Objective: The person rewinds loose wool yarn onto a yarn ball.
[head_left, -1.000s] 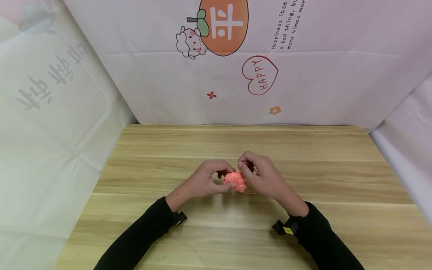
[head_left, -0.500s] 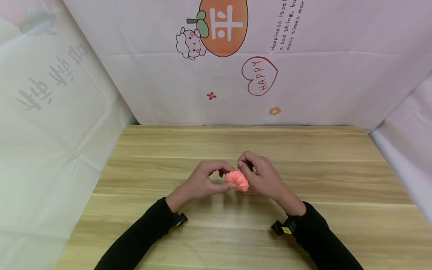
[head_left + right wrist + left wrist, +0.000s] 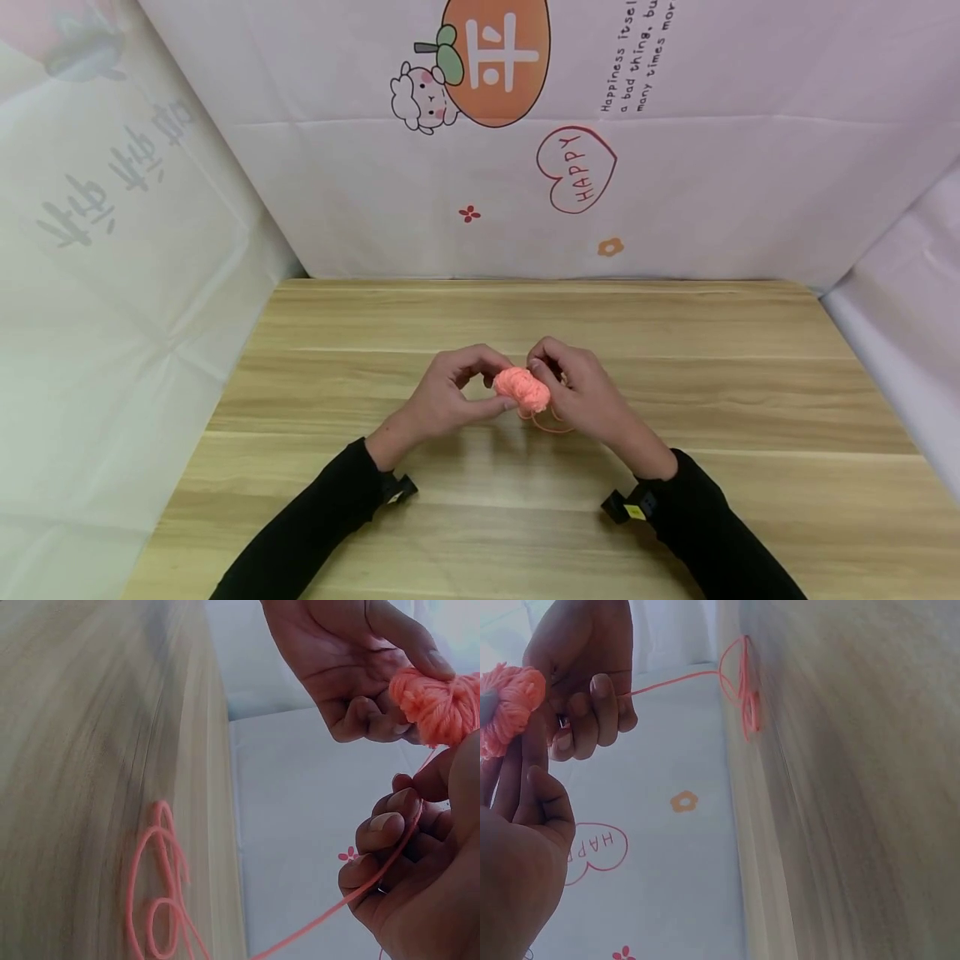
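Observation:
A coral-pink bundle of wound yarn (image 3: 522, 389) is held just above the middle of the table. My left hand (image 3: 452, 392) grips it between thumb and fingers from its left side. Close by on the right, my right hand (image 3: 581, 387) pinches a strand of the same yarn. In the right wrist view the yarn strand (image 3: 322, 919) runs across the curled fingers of that hand, up toward the yarn bundle (image 3: 442, 705). Loose yarn loops (image 3: 746, 690) lie on the table below in the left wrist view. The right fingertips are partly hidden from the head view.
The wood-grain table (image 3: 360, 317) stretches out around both hands. A white printed cloth (image 3: 337, 192) hangs behind its back edge, and another white cloth (image 3: 150, 317) hangs along the left side. Small black cameras are strapped to both wrists.
My left hand has turned and lifted the yarn bundle slightly, so a different face of it shows. The strand lying over its front is no longer seen. My right hand has barely moved.

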A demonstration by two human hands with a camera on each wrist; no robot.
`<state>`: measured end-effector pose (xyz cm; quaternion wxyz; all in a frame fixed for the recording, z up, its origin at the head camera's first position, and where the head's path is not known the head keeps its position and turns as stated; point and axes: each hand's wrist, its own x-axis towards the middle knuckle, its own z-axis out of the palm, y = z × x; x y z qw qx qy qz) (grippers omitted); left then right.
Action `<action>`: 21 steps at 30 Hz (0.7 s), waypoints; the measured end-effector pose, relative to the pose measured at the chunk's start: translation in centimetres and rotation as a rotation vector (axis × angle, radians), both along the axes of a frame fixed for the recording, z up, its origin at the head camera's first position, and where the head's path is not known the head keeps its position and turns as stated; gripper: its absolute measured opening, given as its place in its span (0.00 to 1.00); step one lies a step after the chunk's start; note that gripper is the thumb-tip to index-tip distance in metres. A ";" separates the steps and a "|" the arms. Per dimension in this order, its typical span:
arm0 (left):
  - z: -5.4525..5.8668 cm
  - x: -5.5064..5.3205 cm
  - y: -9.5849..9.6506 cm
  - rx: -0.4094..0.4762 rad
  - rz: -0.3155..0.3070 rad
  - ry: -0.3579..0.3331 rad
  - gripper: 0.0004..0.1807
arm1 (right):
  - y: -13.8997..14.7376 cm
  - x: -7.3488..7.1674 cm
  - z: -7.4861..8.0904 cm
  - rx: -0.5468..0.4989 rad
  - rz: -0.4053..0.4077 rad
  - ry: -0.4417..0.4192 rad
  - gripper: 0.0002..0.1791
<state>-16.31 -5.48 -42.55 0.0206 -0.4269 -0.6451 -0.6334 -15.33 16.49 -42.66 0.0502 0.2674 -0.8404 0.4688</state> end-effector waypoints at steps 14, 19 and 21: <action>0.9 -0.3 -0.2 0.141 0.096 0.044 0.19 | -1.1 0.4 0.5 0.030 0.026 0.009 0.09; 0.9 -0.3 -0.3 0.142 0.190 0.039 0.17 | -1.0 0.2 -0.5 0.062 0.051 0.029 0.09; 0.8 -0.3 -0.3 0.133 0.241 0.032 0.16 | -1.1 0.3 -0.4 0.066 0.062 0.032 0.09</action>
